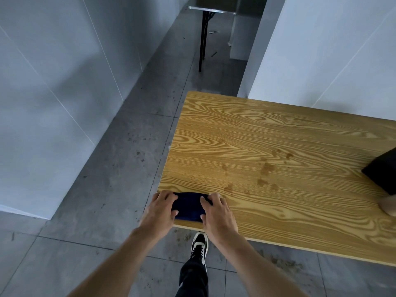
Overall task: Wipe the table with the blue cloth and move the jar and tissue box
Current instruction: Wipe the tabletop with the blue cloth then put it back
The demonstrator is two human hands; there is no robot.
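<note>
A dark blue cloth lies folded on the near left corner of the wooden table. My left hand grips its left end with curled fingers, and my right hand grips its right end the same way. Brown wet stains mark the wood just beyond the cloth. At the right edge a black object sits on the table, cut off by the frame, with a pale rounded thing in front of it. I cannot tell which of these is the jar or tissue box.
White partition walls stand to the left and behind the table. Grey tiled floor runs along the table's left edge. A second table on black legs stands far back. My shoe is under the table's near edge.
</note>
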